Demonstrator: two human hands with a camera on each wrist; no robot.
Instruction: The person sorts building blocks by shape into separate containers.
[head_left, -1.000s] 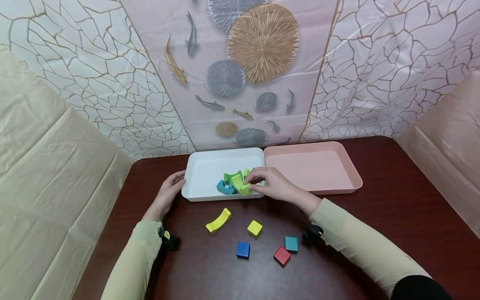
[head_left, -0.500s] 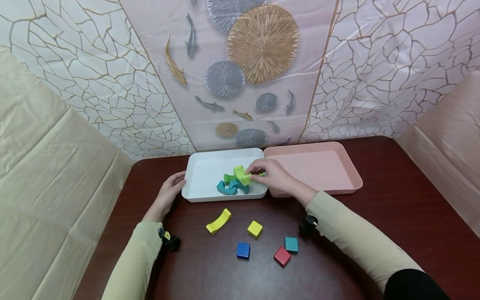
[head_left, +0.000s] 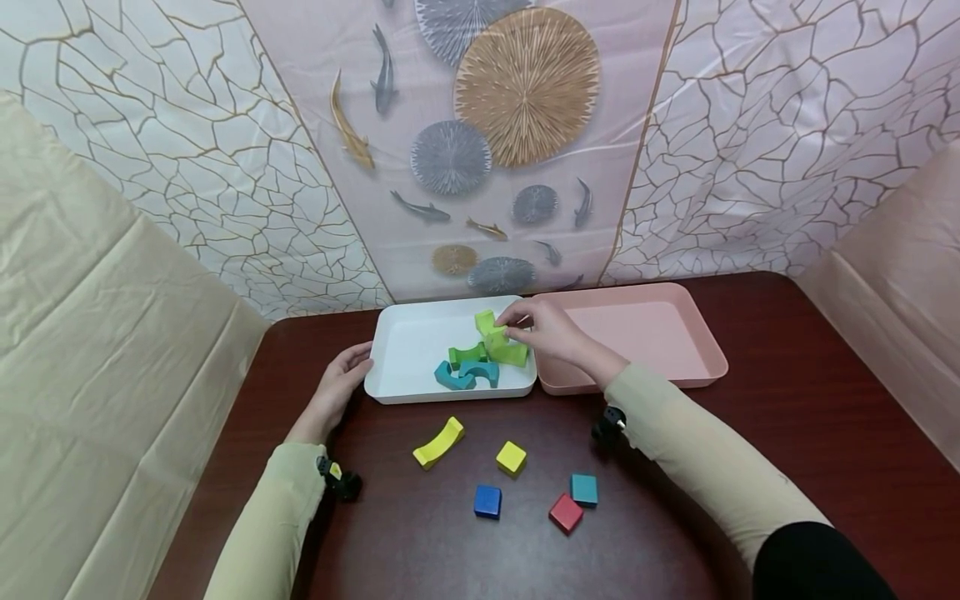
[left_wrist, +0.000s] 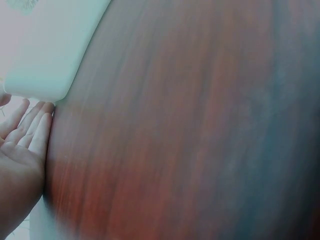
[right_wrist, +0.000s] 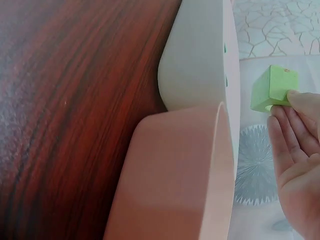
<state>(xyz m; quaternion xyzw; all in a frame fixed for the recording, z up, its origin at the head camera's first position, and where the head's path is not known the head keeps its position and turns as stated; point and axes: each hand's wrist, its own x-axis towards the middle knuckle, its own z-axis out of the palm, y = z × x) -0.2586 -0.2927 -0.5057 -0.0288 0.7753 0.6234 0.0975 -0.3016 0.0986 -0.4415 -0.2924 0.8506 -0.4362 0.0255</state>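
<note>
In the head view my right hand (head_left: 558, 335) pinches a light green arch block (head_left: 485, 322) between thumb and fingers, over the right side of the white tray (head_left: 405, 337). The right wrist view shows this light green block (right_wrist: 275, 87) at the fingertips, raised above the tray rims. Below it in the white tray lie a green arch block (head_left: 467, 355), another light green arch block (head_left: 513, 355) and two teal arch blocks (head_left: 480, 372). My left hand (head_left: 333, 390) touches the white tray's left end, its fingers (left_wrist: 42, 132) extended along the wall in the left wrist view.
A pink tray (head_left: 630, 333) adjoins the white one on the right. Nearer on the dark wooden table are a yellow arch block (head_left: 438, 443), a yellow cube (head_left: 511, 458), a blue cube (head_left: 487, 502), a teal cube (head_left: 583, 490) and a red cube (head_left: 566, 513).
My right hand has moved the light green arch block up and away, toward the tray's far side, uncovering the teal and light green blocks beneath. The left hand stays at the tray's end.
</note>
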